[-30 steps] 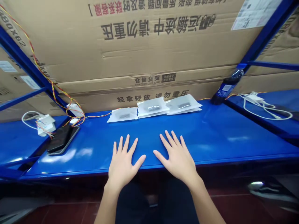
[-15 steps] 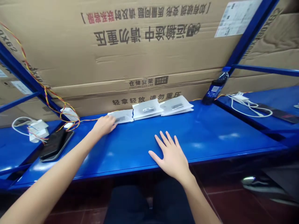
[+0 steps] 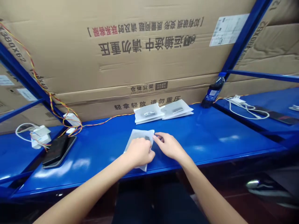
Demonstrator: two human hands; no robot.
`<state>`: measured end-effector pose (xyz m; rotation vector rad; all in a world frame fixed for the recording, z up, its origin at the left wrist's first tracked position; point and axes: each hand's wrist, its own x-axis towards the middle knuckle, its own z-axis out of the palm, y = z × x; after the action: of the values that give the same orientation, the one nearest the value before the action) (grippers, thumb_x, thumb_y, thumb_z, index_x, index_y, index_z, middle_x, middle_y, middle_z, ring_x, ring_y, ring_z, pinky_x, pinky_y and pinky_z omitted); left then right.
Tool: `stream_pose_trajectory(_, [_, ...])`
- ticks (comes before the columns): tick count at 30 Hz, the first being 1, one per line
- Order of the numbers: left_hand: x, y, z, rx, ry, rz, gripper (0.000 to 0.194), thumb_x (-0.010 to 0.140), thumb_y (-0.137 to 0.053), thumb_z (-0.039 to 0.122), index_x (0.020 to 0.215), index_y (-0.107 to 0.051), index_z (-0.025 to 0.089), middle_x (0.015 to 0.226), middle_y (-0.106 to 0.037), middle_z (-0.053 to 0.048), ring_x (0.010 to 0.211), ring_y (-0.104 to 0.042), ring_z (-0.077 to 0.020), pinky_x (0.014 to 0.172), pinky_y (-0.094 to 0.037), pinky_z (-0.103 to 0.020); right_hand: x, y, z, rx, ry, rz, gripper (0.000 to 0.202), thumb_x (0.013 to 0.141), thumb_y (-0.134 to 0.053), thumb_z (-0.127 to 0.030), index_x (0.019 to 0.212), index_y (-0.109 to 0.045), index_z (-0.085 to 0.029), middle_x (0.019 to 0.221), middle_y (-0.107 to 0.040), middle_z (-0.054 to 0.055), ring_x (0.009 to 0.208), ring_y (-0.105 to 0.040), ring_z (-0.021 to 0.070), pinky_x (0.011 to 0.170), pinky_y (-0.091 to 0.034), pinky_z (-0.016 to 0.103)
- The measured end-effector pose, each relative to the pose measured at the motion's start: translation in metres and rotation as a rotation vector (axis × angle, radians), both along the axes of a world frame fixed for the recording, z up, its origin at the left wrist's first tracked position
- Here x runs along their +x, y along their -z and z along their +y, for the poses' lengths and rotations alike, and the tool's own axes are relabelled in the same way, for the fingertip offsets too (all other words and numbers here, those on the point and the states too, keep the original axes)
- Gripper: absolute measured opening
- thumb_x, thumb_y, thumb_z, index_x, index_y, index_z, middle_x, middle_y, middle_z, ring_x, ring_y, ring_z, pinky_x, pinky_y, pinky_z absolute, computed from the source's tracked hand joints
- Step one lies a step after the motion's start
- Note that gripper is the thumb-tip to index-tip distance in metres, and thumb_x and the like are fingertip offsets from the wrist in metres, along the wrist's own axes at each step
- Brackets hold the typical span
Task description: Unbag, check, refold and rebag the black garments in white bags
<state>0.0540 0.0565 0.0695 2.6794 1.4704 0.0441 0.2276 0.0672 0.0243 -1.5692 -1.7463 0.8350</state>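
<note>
A translucent white pouch (image 3: 136,134) with a small dark item inside lies near the front of the blue shelf (image 3: 102,143). My left hand (image 3: 140,151) is closed over it, fingers curled and covering much of its middle. At the pouch's upper right corner, the thumb and forefinger of my right hand (image 3: 168,145) pinch the edge. Behind them, two stacks of similar pouches rest against the cardboard: a left stack (image 3: 142,115) and a right stack (image 3: 182,107), each with a dark item showing through.
A dark bottle with a blue cap (image 3: 212,93) stands at the back right. On the left lie a black wallet-like case (image 3: 57,149), white adapters (image 3: 40,137) and a twisted red-yellow wire (image 3: 51,102). Large cardboard (image 3: 149,68) backs the shelf, between blue posts (image 3: 243,37).
My left hand has brought the leftmost pouch from the back row to the front middle. My right hand, spread flat before, has moved to that pouch's corner and closed its fingertips.
</note>
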Motion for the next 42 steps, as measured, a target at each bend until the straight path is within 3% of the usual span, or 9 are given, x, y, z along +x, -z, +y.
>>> stream_pose_trajectory(3, [0.007, -0.009, 0.024, -0.029, 0.062, -0.14, 0.024, 0.083, -0.065, 0.035, 0.063, -0.069, 0.021, 0.061, -0.067, -0.007, 0.063, -0.065, -0.0249, 0.065, -0.045, -0.035, -0.007, -0.012, 0.041, -0.117, -0.091, 0.047, 0.032, 0.1, -0.057, -0.039, 0.079, -0.07, -0.018, 0.065, -0.072, 0.005, 0.064, -0.067, 0.0214, 0.062, -0.049, 0.03])
stream_pose_trajectory(5, [0.0, -0.014, 0.05, -0.011, 0.05, -0.238, 0.028, 0.087, -0.06, 0.036, 0.065, -0.067, 0.021, 0.064, -0.068, -0.006, 0.066, -0.064, -0.0234, 0.067, -0.044, -0.033, -0.012, -0.016, 0.063, -0.175, -0.131, 0.077, 0.032, 0.096, -0.062, -0.032, 0.066, -0.062, -0.02, 0.049, -0.058, -0.001, 0.049, -0.055, 0.0153, 0.051, -0.038, 0.025])
stream_pose_trajectory(9, [-0.028, -0.009, 0.103, 0.03, -0.057, -0.418, 0.024, 0.09, -0.055, 0.031, 0.078, -0.071, 0.017, 0.085, -0.075, -0.01, 0.08, -0.064, -0.0243, 0.075, -0.045, -0.033, -0.022, -0.019, 0.087, -0.226, -0.207, 0.153, 0.028, 0.093, -0.067, -0.028, 0.068, -0.059, -0.02, 0.044, -0.052, -0.006, 0.042, -0.046, 0.0103, 0.046, -0.03, 0.022])
stream_pose_trajectory(13, [-0.053, 0.012, 0.125, -0.109, -0.055, -0.523, 0.033, 0.091, -0.058, 0.041, 0.077, -0.074, 0.016, 0.077, -0.074, -0.006, 0.075, -0.063, -0.0217, 0.07, -0.046, -0.03, -0.035, -0.014, 0.091, -0.257, -0.212, 0.235, 0.03, 0.096, -0.068, -0.032, 0.07, -0.058, -0.02, 0.047, -0.056, -0.004, 0.042, -0.049, 0.0104, 0.043, -0.028, 0.021])
stream_pose_trajectory(21, [-0.062, 0.029, 0.132, -0.245, -0.011, -0.657, 0.042, 0.092, -0.054, 0.05, 0.072, -0.067, 0.016, 0.068, -0.064, -0.002, 0.066, -0.054, -0.0169, 0.063, -0.042, -0.027, -0.042, -0.018, 0.083, -0.2, -0.139, 0.32, 0.035, 0.099, -0.059, -0.028, 0.065, -0.051, -0.022, 0.052, -0.057, -0.004, 0.045, -0.05, 0.0094, 0.048, -0.036, 0.022])
stream_pose_trajectory(28, [-0.071, 0.025, 0.135, -0.197, -0.019, -0.67, 0.041, 0.091, -0.054, 0.052, 0.067, -0.058, 0.019, 0.066, -0.057, 0.0, 0.068, -0.05, -0.0173, 0.067, -0.041, -0.029, -0.035, -0.015, -0.032, -0.303, -0.179, 0.278, 0.026, 0.093, -0.061, -0.034, 0.071, -0.054, -0.023, 0.054, -0.062, -0.004, 0.038, -0.047, 0.0097, 0.042, -0.034, 0.023])
stream_pose_trajectory(31, [-0.069, 0.027, 0.133, -0.201, -0.01, -0.663, 0.039, 0.09, -0.055, 0.05, 0.07, -0.062, 0.018, 0.07, -0.063, -0.001, 0.072, -0.055, -0.0191, 0.071, -0.044, -0.029, -0.034, -0.012, -0.058, -0.365, -0.189, 0.262, 0.03, 0.096, -0.058, -0.043, 0.074, -0.053, -0.023, 0.057, -0.063, -0.004, 0.037, -0.047, 0.0095, 0.041, -0.034, 0.023])
stream_pose_trajectory(36, [-0.067, 0.025, 0.128, -0.178, -0.006, -0.659, 0.038, 0.091, -0.052, 0.047, 0.069, -0.063, 0.018, 0.072, -0.065, -0.002, 0.073, -0.057, -0.0195, 0.072, -0.045, -0.029, -0.04, -0.017, -0.015, -0.134, -0.089, 0.314, 0.022, 0.097, -0.054, -0.042, 0.096, -0.063, -0.022, 0.067, -0.062, -0.004, 0.041, -0.051, 0.0115, 0.045, -0.04, 0.025])
stream_pose_trajectory(42, [-0.067, 0.018, 0.125, -0.144, 0.014, -0.643, 0.039, 0.092, -0.052, 0.046, 0.07, -0.065, 0.017, 0.071, -0.066, -0.002, 0.07, -0.055, -0.0181, 0.067, -0.042, -0.028, -0.055, -0.028, 0.035, -0.181, -0.138, 0.217, 0.019, 0.082, -0.075, -0.028, 0.069, -0.063, -0.02, 0.046, -0.055, -0.005, 0.041, -0.05, 0.0117, 0.052, -0.041, 0.025])
